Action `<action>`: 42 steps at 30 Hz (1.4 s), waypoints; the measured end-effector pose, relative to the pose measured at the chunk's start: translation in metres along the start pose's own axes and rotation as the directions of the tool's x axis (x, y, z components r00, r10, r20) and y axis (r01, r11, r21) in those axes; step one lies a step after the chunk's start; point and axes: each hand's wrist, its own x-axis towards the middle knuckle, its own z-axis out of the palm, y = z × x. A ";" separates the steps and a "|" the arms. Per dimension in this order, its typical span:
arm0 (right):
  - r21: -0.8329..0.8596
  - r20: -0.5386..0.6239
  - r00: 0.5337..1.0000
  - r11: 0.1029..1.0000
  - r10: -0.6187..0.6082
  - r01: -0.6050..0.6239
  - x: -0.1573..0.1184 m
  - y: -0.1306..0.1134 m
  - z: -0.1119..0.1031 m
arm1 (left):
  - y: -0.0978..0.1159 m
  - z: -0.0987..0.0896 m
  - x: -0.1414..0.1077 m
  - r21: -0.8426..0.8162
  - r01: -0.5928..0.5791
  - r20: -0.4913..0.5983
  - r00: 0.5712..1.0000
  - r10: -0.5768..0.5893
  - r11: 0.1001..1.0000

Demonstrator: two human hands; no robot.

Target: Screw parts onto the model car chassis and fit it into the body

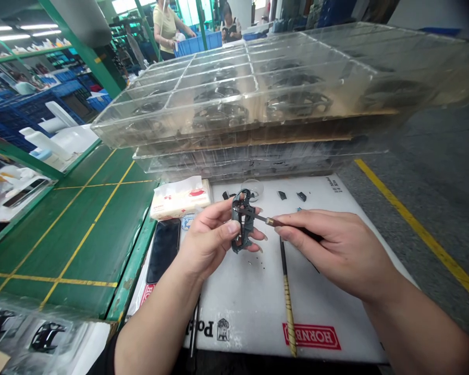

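My left hand grips a black moulded plastic frame by its side, with the fingers curled behind it. My right hand pinches a slim tool with a brass collar, and its tip rests against the frame. A long tool with a yellow-wrapped handle lies on the white mat below my hands. Small black plastic pieces lie beyond the frame, and black crumbs are scattered near it.
A stack of transparent compartment trays holding dark parts looms behind the mat. A tissue pack and a phone lie to the left, beside a green workbench. Two people work in the background.
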 end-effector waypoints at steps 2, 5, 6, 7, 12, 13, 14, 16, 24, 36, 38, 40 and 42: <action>-0.011 0.000 1.000 1.000 0.025 -0.025 0.001 0.002 -0.002 | -0.001 0.001 0.002 -0.014 0.003 -0.015 1.000 -0.003 1.000; -0.048 0.032 0.990 0.990 0.137 -0.135 0.004 0.004 -0.007 | -0.001 0.001 0.005 -0.035 -0.011 -0.088 0.996 0.008 0.999; -0.070 0.057 0.978 0.978 0.201 -0.197 0.005 0.004 -0.008 | 0.000 0.000 0.006 -0.029 -0.030 -0.133 0.991 0.026 0.999; -0.102 0.090 0.959 0.960 0.270 -0.261 0.006 0.004 -0.009 | 0.001 -0.001 0.007 -0.015 -0.055 -0.180 0.982 0.051 0.998; -0.356 0.312 0.863 0.891 0.398 -0.282 0.005 0.000 -0.002 | 0.005 -0.003 0.011 0.039 -0.130 -0.279 0.951 0.135 0.991; -0.401 0.356 0.852 0.886 0.384 -0.232 0.004 0.000 0.001 | 0.004 -0.002 0.011 0.030 -0.126 -0.275 0.953 0.130 0.992; -0.438 0.389 0.844 0.880 0.370 -0.184 0.002 -0.001 0.003 | 0.003 -0.001 0.010 0.020 -0.116 -0.269 0.956 0.117 0.993; -0.494 0.429 0.828 0.861 0.361 -0.120 0.000 -0.001 0.007 | 0.000 0.002 0.009 0.017 -0.081 -0.251 0.964 0.083 0.997; -0.737 0.489 0.602 0.668 0.631 -0.103 0.003 -0.010 0.004 | -0.010 0.011 0.005 0.132 0.167 -0.222 0.966 -0.135 0.977; -0.032 0.223 0.819 0.844 0.528 -0.535 0.006 0.000 0.006 | -0.019 0.010 0.004 0.077 0.257 -0.132 0.960 -0.245 0.963; 0.124 0.217 0.823 0.821 0.525 -0.557 0.005 0.002 0.010 | -0.020 0.009 0.002 0.118 0.235 -0.080 0.971 -0.227 0.965; 0.221 0.231 0.815 0.787 0.532 -0.576 0.005 0.005 0.013 | -0.021 0.008 0.001 0.156 0.219 -0.034 0.976 -0.217 0.963; 0.313 0.261 0.804 0.741 0.535 -0.595 0.004 0.008 0.015 | -0.021 0.007 0.000 0.172 0.204 0.009 0.978 -0.209 0.964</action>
